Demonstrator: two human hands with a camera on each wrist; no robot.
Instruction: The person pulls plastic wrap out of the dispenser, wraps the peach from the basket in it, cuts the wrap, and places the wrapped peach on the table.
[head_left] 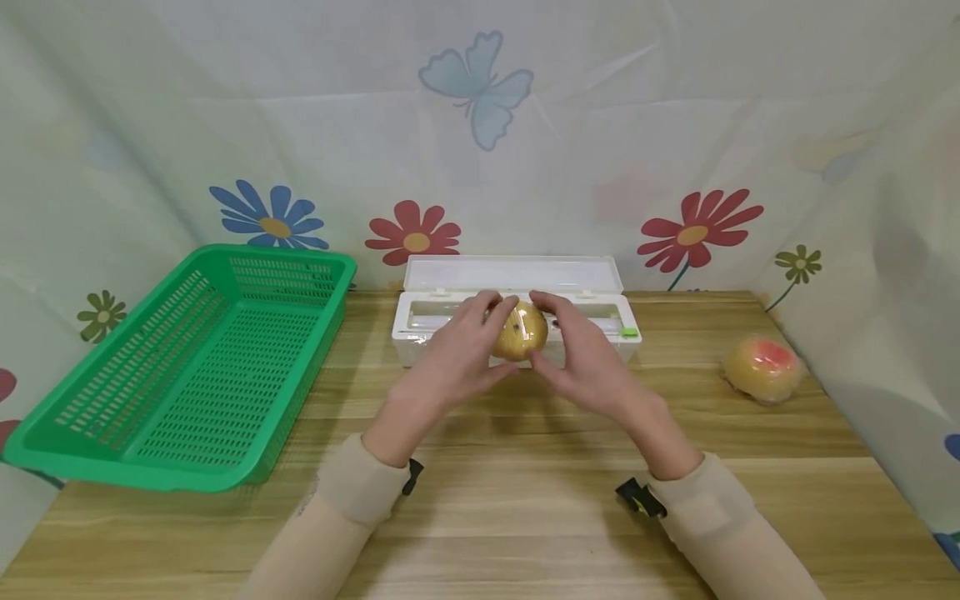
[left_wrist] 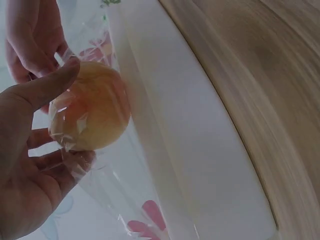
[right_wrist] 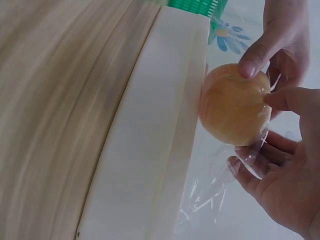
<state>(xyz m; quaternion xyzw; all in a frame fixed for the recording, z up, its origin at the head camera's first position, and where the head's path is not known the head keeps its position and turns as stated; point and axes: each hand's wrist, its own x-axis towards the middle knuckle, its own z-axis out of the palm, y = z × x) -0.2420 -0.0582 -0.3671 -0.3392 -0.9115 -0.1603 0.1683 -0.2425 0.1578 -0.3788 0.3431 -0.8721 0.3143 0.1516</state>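
A round yellow apple with a dark spot is held up between both hands, in front of a white cling film box. My left hand holds it from the left, its thumb on the fruit's skin in the left wrist view. From the right, my right hand grips it with thumb and bent fingers. Clear cling film covers the apple and trails off it past the fingers. The box's lid stands raised, and a green slider sits at its right end.
On the left stands a green plastic basket with slotted walls. A film-wrapped yellow fruit with a red patch lies near the right edge of the wooden table. Behind hangs a flowered white curtain.
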